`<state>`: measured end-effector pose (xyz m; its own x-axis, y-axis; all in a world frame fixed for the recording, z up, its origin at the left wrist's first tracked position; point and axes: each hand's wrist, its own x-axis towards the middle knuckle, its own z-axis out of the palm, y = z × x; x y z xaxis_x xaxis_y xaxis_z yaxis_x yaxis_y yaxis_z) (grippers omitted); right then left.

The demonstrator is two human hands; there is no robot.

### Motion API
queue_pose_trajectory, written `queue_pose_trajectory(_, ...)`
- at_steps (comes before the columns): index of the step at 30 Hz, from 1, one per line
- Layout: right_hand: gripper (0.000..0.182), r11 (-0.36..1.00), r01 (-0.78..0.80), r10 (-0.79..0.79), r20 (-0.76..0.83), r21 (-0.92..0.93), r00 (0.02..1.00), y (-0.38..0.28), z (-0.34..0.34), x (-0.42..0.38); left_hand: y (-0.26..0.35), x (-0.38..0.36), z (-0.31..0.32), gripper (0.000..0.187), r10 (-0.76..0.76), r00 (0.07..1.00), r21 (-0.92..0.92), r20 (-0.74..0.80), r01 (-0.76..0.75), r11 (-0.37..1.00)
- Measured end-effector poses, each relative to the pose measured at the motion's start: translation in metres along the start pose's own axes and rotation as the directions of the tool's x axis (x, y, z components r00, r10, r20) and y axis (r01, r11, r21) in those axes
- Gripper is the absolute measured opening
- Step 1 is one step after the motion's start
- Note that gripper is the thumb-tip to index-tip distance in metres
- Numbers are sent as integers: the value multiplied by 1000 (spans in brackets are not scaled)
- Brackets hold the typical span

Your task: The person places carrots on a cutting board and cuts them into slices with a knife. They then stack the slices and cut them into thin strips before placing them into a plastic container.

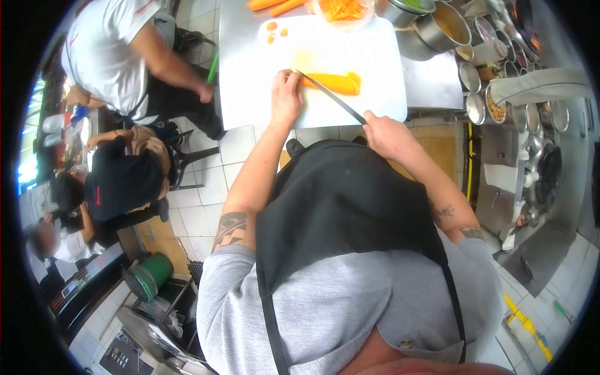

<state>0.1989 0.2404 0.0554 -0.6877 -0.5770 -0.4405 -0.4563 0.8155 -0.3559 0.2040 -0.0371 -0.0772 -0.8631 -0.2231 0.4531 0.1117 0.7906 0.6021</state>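
I see the right hand [389,135] closed around the handle of a long, steel-bladed knife [337,99], which slants across the left part of a peeled orange carrot [335,84]. The carrot lies on a bright white cutting board [350,50], on a stainless-steel counter [431,81]. The left hand [287,97] curls at the carrot's left end, beside the knife tip; through the glare I cannot tell whether its fingers grip the carrot or just touch it. Small orange carrot pieces [271,26] sit near the board's far left corner, and a clear container of shredded carrot [343,9] stands at its far edge.
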Motion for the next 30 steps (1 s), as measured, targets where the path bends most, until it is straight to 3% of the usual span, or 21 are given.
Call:
queue_pose_trajectory(13,20,998,-56,62,192,-38,979,2,12,20,0,-4,0,28,-15,1000,8,22,15,1000)
queue_pose_trajectory(23,24,998,-47,39,179,37,983,9,18,17,5,2,-5,47,1,991,131,131,-18,991)
queue_pose_trajectory(26,24,999,-35,28,167,41,986,11,14,14,4,4,-5,38,-8,989,92,149,-6,996)
queue_pose_trajectory(30,25,999,-42,38,103,34,994,7,9,10,-5,2,0,22,-47,999,-89,5,47,995)
